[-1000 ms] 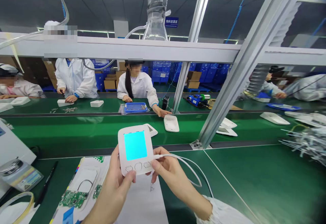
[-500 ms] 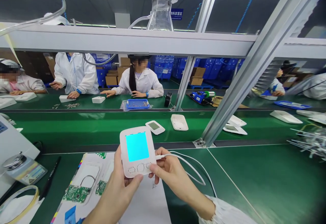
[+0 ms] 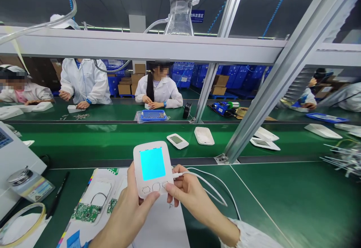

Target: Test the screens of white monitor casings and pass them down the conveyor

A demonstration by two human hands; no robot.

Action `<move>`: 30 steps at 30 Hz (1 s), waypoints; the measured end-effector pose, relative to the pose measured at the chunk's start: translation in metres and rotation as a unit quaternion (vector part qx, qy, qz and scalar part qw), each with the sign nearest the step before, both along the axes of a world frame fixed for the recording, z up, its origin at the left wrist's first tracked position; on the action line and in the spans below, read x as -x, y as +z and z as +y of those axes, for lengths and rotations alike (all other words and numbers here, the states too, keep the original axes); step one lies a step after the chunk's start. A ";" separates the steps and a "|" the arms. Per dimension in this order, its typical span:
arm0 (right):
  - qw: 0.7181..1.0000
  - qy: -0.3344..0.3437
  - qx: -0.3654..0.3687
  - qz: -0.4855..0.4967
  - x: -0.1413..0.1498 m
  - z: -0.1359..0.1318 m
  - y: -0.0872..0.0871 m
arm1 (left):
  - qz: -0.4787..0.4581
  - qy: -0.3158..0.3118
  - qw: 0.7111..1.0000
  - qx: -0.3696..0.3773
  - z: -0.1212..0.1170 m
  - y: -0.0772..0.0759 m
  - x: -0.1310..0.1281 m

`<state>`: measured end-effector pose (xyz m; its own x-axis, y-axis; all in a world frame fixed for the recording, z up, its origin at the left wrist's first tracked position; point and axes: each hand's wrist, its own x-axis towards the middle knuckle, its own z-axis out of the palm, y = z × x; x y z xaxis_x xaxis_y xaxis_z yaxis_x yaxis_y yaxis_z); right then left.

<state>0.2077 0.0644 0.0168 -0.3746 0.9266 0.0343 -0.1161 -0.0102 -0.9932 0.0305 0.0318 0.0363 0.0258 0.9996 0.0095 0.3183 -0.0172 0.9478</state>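
Observation:
A white electronic monitor (image 3: 153, 189) with rounded corners faces me, its screen (image 3: 152, 163) glowing cyan above a row of three buttons. My left hand (image 3: 135, 195) is closed around its left side and lower edge, the thumb lying on the bottom front. At the lower right corner my right hand (image 3: 187, 188) grips the monitor, thumb by the right button and fingers partly hidden behind. A white cable (image 3: 208, 186) is plugged into the right side and loops away over the right wrist. Below lie a white sheet (image 3: 166, 225) and green circuit boards (image 3: 87, 212).
A green conveyor (image 3: 84, 142) runs across, carrying a white cover with a grey display (image 3: 177, 141) and a white shell (image 3: 204, 136). A metal post (image 3: 262, 75) slants at right. Left are a tape roll (image 3: 22, 225), a pen (image 3: 58, 195) and a metal-topped bottle (image 3: 21, 176). Co-workers sit opposite.
My view has tilted down slightly and shifted. Both hands keep their hold on the monitor; the right thumb moved slightly onto its lower right front. The covers on the conveyor moved right.

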 end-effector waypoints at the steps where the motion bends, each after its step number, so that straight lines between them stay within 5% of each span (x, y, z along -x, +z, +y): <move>1: 1.000 -0.001 -0.002 -0.001 0.000 0.000 0.000 | 0.002 -0.003 1.000 0.002 0.000 -0.001 0.001; 30: 0.999 -0.033 -0.003 -0.003 0.001 -0.006 0.002 | 0.021 -0.023 0.999 0.015 -0.003 0.001 0.000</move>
<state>0.2062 0.0586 0.0184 -0.3123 0.9493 0.0372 -0.1108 0.0026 -0.9938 0.0306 0.0290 0.0368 0.0721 0.9971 -0.0231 0.3574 -0.0042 0.9339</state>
